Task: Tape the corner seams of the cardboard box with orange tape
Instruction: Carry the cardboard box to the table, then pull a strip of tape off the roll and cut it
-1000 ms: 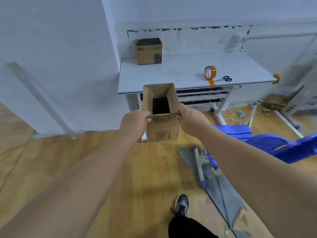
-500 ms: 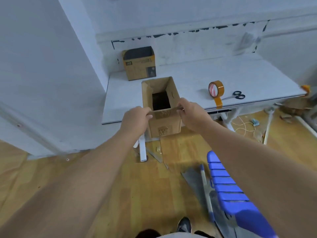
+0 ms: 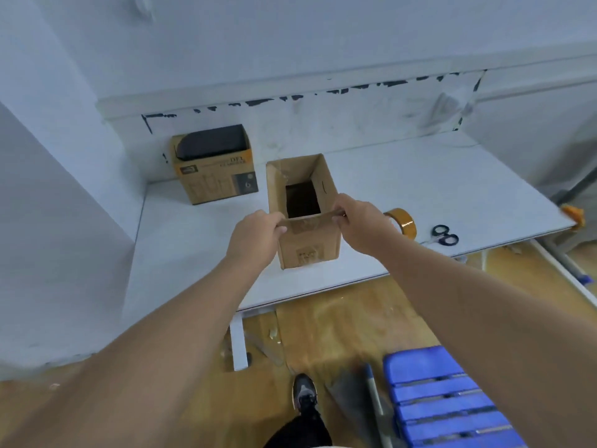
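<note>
An open-topped brown cardboard box (image 3: 307, 250) stands upright over the white table (image 3: 193, 253), near its front edge. My left hand (image 3: 255, 236) grips the near left top corner of the box and my right hand (image 3: 361, 226) grips the near right top corner. Whether the box rests on the table or hangs just above it I cannot tell. A roll of orange tape (image 3: 402, 221) stands on the table just right of my right hand, partly hidden by it. Black-handled scissors (image 3: 444, 236) lie further right.
A second cardboard box (image 3: 214, 176) with a black insert stands at the table's back left by the wall. An orange tape strip (image 3: 571, 211) hangs on the table's right edge. Blue plastic chair (image 3: 449, 402) and a shoe (image 3: 303, 396) are on the wooden floor below.
I have walked up to the table carrying the box in both hands. The box has moved from in front of the table edge to over the tabletop, left of the tape roll.
</note>
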Demonstrator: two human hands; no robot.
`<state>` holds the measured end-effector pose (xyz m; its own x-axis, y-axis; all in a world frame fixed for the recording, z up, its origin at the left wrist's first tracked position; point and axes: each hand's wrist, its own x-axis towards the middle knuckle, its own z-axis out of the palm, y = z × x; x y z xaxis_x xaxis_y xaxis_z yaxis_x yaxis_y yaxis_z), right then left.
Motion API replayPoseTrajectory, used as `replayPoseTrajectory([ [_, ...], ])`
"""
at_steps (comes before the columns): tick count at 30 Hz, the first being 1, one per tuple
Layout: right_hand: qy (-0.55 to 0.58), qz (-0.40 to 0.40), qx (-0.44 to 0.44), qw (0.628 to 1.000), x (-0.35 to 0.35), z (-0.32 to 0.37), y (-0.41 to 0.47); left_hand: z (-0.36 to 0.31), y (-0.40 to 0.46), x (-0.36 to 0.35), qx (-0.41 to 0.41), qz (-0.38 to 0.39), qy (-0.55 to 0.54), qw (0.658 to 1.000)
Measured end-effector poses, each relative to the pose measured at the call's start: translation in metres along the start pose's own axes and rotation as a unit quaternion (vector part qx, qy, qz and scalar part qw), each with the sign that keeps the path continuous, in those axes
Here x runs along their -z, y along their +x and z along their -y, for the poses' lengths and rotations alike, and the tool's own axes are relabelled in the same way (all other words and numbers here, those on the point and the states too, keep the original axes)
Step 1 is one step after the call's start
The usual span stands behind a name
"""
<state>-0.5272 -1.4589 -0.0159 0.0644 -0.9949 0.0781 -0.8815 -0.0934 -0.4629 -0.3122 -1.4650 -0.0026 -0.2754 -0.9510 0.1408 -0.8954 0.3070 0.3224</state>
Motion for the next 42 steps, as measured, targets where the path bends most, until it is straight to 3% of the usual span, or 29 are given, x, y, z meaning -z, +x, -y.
replayPoseTrajectory([
  [10,-0.015,0.0,-0.035,0.999,0.038,-0.03,0.101,0.001,0.132,-0.012,-0.051,0.024,-0.039,0.998],
  [24,-0.038,0.002,-0.048,0.998,0.066,-0.114,0.163,-0.045,0.225,-0.059,-0.075,0.021,-0.042,0.996],
  [33,-0.046,-0.055,0.045,0.996,0.077,-0.199,0.218,-0.102,0.277,-0.105,-0.001,-0.002,-0.047,0.999],
  [42,0.064,-0.074,0.107,0.989,0.083,-0.258,0.229,-0.161,0.278,-0.126,0.107,-0.057,-0.051,0.991],
])
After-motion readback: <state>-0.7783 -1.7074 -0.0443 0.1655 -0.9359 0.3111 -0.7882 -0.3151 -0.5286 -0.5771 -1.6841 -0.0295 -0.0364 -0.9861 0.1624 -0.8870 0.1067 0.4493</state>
